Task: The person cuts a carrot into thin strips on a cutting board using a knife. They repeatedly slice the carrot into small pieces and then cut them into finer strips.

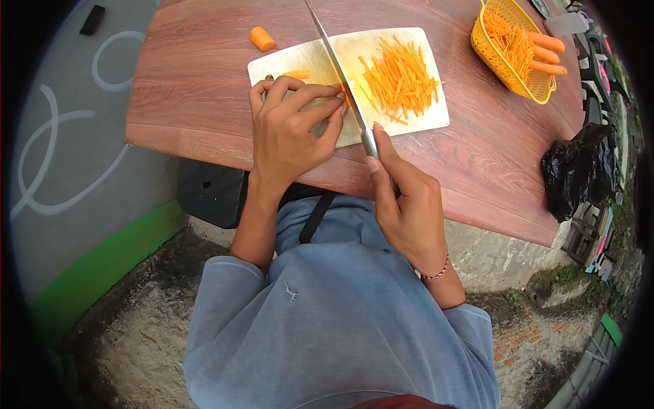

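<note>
My right hand [409,198] grips a knife [335,58] by its handle, the long blade pointing away from me across a white cutting board [306,58]. Against the blade's left side, my left hand [289,126] presses a bit of carrot down with bent fingertips; most of it is hidden under the fingers. Right of the knife lies a heap of thin carrot strips [403,80]. Another carrot piece [296,73] rests on the board just beyond my left knuckles. Off the board, a thick carrot chunk [262,39] sits on the wooden table [204,82].
A yellow plastic basket [501,61] at the table's far right holds shredded carrot and several whole carrots [547,54]. A black plastic bag [582,170] hangs by the right edge. Beside it at the back is a translucent container [567,24]. The table's near edge runs close to my body.
</note>
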`<state>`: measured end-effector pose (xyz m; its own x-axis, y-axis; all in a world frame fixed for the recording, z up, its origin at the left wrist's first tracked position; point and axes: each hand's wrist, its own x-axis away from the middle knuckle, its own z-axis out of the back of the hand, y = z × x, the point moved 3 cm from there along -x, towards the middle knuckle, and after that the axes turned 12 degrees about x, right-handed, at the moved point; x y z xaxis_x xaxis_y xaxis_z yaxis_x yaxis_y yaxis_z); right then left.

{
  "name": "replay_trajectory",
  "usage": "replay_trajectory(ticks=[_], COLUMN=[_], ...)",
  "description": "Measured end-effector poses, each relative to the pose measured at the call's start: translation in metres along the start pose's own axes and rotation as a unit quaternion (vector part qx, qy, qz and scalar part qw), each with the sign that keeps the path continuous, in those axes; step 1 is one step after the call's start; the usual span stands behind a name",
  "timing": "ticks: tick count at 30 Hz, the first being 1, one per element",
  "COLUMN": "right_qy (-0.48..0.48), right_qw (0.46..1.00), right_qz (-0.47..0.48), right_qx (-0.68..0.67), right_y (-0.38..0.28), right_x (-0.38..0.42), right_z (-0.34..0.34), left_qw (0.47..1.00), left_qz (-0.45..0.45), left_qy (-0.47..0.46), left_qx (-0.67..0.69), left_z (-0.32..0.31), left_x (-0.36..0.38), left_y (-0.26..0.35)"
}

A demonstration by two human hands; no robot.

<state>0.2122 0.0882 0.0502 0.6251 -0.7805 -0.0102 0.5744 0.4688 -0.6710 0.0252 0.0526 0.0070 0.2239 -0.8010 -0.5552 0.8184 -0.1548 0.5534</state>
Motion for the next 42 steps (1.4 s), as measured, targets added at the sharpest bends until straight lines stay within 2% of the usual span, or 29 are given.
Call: replay_trajectory(ticks=[6,13,18,22,25,27,34,40,42], right_qy=[-0.005,0.031,-0.018,-0.021,-0.020,-0.016,-0.025,-0.007,0.010], right_qw=[0.997,0.997,0.997,0.993,0.994,0.998,0.996,0.999,1.000], right_qz=[0.026,0.057,-0.042,-0.098,-0.082,-0.040,-0.043,-0.033,0.000], right_qx=[0.070,0.051,-0.063,-0.069,-0.073,-0.055,-0.074,-0.034,0.027], right_y=[-0.003,-0.002,0.015,0.020,0.017,0.011,0.009,0.000,-0.004], right_x=[0.011,-0.041,-0.039,-0.031,-0.024,-0.020,-0.011,-0.002,0.001], right_z=[-0.005,-0.013,-0.005,0.000,-0.001,-0.001,-0.006,-0.007,-0.007], left_qw=[1.000,1.000,1.000,1.000,1.000,1.000,1.000,1.000,1.000], left_qz=[-0.009,-0.014,-0.014,-0.016,-0.014,-0.015,-0.017,-0.015,-0.014], left_qy=[-0.001,0.004,-0.005,-0.007,-0.006,0.002,0.007,-0.005,-0.004], left_qx=[-0.003,-0.015,-0.015,-0.018,-0.011,-0.012,-0.014,-0.014,-0.013], left_z=[0.000,0.000,0.002,0.002,0.001,0.000,-0.001,0.001,0.001], left_x=[0.000,0.003,0.002,0.002,0.003,0.003,0.004,0.003,0.003], left_y=[0.000,0.000,0.002,0.003,0.002,0.000,-0.001,0.001,0.001])
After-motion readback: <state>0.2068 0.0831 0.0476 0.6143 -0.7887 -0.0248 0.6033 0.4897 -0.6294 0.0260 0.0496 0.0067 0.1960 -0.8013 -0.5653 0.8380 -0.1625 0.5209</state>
